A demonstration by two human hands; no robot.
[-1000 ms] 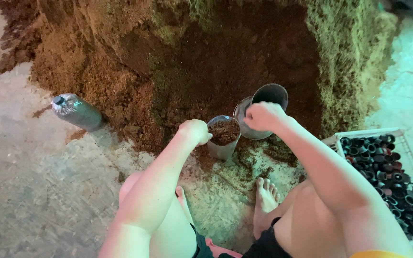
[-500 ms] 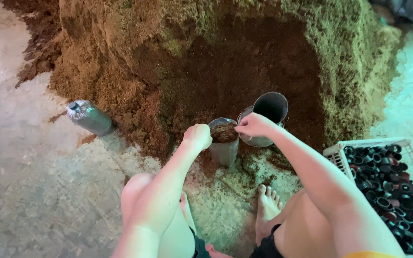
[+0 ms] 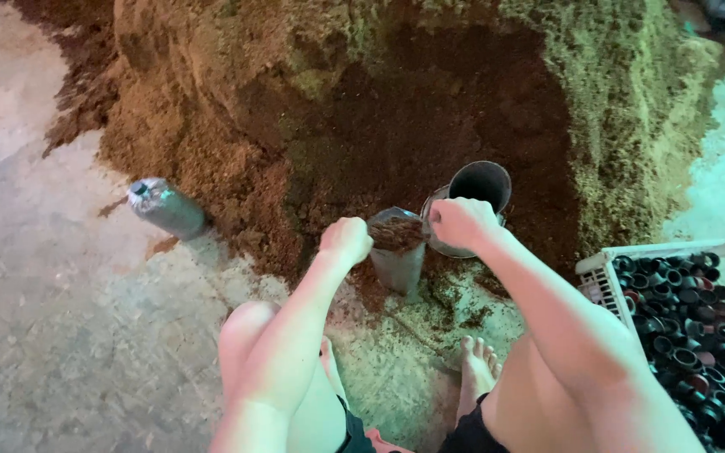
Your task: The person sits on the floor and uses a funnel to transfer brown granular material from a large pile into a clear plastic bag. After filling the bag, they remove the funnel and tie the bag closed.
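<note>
A clear plastic bag (image 3: 397, 252) stands upright on the floor, filled nearly to its rim with brown substrate. My left hand (image 3: 346, 239) grips the bag's left rim. My right hand (image 3: 461, 222) pinches the bag's right rim, holding the mouth wide. Just behind my right hand a grey metal scoop cup (image 3: 478, 186) lies tilted against the pile, its dark mouth facing me. The big heap of brown and greenish substrate (image 3: 396, 109) rises behind the bag.
A filled, closed bag (image 3: 166, 208) lies on its side on the concrete floor at the left. A white crate (image 3: 602, 273) of black rings stands at the right. My bare knees and foot (image 3: 478, 369) are below the bag.
The view has tilted slightly, shifting the scene. My right hand has moved off the metal cup to the bag's rim; both hands now hold the bag's mouth.
</note>
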